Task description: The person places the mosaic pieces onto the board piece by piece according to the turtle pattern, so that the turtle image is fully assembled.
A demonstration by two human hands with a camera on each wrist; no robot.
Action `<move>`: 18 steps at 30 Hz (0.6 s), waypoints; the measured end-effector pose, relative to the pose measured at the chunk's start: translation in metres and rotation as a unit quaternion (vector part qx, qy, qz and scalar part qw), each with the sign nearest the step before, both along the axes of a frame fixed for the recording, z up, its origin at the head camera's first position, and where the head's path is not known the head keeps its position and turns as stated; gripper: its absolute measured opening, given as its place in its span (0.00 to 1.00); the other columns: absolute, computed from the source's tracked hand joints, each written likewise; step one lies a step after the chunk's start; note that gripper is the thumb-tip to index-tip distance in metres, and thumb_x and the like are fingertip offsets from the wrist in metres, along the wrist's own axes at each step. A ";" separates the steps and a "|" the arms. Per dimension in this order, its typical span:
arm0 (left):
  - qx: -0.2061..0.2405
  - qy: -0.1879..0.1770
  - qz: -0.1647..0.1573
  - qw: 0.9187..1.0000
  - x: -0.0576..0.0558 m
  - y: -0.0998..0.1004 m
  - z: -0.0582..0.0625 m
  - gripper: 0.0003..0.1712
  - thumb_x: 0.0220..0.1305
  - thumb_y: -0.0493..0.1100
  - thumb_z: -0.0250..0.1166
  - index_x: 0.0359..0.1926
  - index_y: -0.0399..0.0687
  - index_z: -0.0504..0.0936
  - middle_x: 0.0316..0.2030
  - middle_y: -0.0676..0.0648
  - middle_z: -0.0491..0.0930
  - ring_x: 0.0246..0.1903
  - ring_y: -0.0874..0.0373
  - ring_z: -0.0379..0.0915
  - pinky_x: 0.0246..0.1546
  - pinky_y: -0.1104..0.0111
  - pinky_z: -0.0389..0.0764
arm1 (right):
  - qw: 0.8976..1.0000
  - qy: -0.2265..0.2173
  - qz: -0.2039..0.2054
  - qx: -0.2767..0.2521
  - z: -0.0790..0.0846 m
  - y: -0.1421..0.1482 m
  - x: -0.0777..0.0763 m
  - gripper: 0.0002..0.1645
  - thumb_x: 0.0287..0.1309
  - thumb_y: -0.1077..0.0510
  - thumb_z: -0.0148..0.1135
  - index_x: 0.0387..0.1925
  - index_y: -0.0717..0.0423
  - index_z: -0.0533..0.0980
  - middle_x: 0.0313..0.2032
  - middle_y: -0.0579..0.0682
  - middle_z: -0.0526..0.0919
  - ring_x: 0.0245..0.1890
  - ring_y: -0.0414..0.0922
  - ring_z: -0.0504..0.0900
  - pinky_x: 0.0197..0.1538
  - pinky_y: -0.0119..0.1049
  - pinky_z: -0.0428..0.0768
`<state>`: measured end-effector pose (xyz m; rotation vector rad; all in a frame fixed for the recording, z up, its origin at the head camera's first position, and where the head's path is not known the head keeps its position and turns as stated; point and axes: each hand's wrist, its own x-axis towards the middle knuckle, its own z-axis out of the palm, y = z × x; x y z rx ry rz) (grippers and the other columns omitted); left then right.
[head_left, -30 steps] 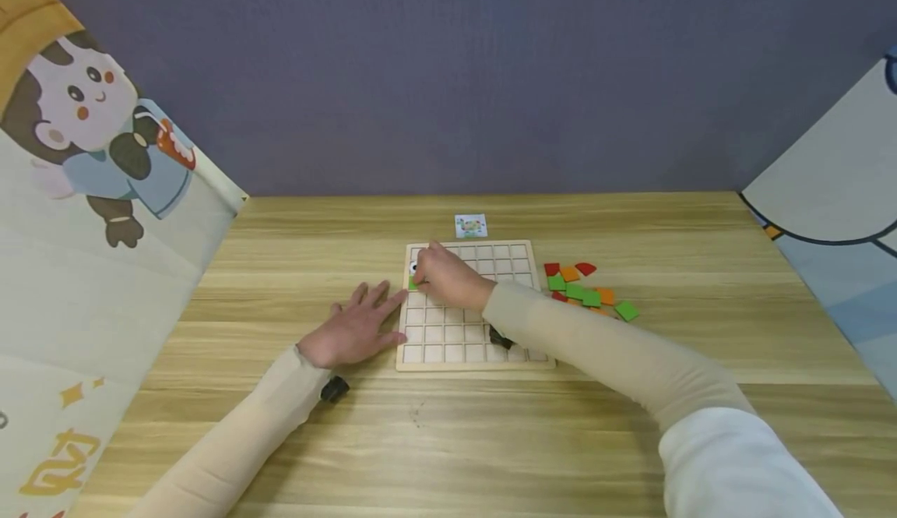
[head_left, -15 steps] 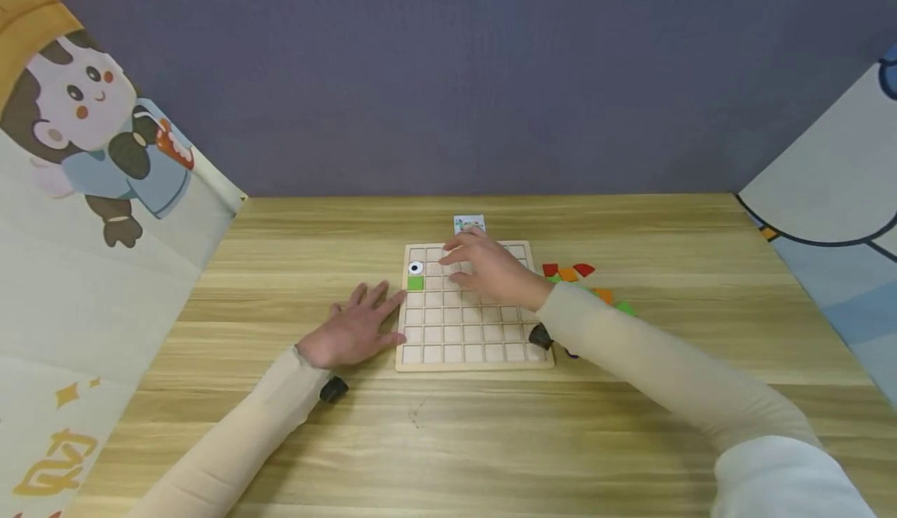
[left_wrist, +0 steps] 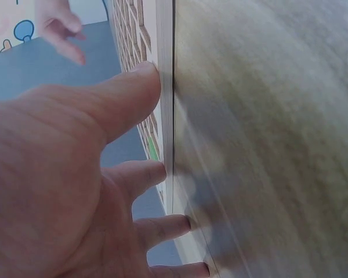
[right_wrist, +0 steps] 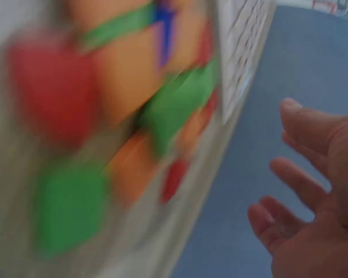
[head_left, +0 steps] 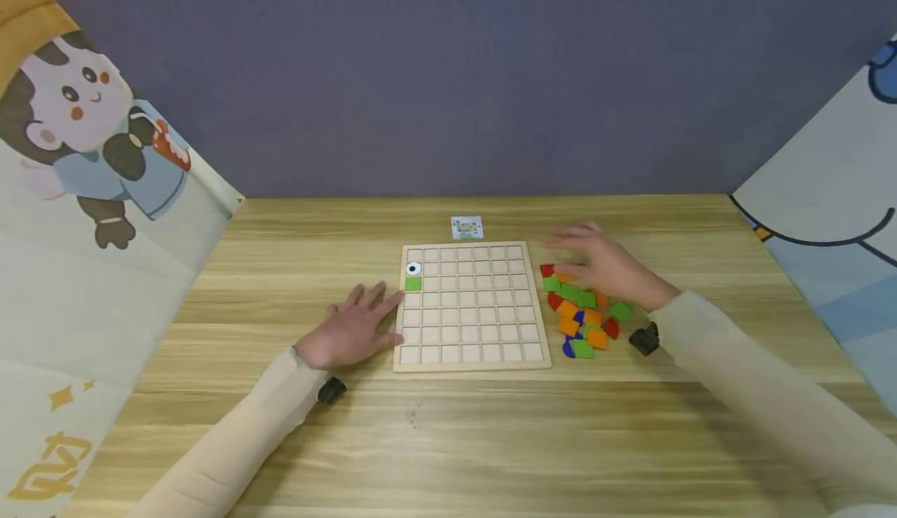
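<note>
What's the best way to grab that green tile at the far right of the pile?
I'd pinch the green tile by two opposite edges, coming from above and the right. It seems to lie flat on the table, so its thin edges likely offer the best grip, and its right side faces away from the other tiles.

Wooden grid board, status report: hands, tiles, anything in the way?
Left hand touching wooden grid board; right hand empty near loose tiles. Eye tile, green square tile on board. Nothing blocking bare cells.
</note>
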<state>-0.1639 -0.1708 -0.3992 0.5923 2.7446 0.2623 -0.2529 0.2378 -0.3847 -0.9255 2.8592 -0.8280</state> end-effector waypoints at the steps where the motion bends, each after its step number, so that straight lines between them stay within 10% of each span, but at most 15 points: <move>1: 0.000 -0.001 0.000 1.000 0.000 0.000 0.000 0.43 0.66 0.64 0.51 0.74 0.54 0.48 0.72 0.37 0.41 0.66 0.28 0.37 0.52 0.29 0.51 | 1.000 -0.003 0.001 0.005 -0.004 0.009 -0.002 0.27 0.56 0.59 0.66 0.59 0.56 0.74 0.64 0.55 0.67 0.64 0.55 0.59 0.61 0.58 0.60; 18: 0.005 -0.004 0.004 1.000 0.000 0.000 0.001 0.43 0.66 0.64 0.51 0.74 0.54 0.48 0.72 0.38 0.41 0.67 0.29 0.37 0.52 0.29 0.51 | 0.999 -0.023 0.043 0.024 -0.028 0.033 -0.008 0.22 0.57 0.61 0.65 0.53 0.61 0.78 0.60 0.59 0.72 0.61 0.61 0.63 0.60 0.60 0.61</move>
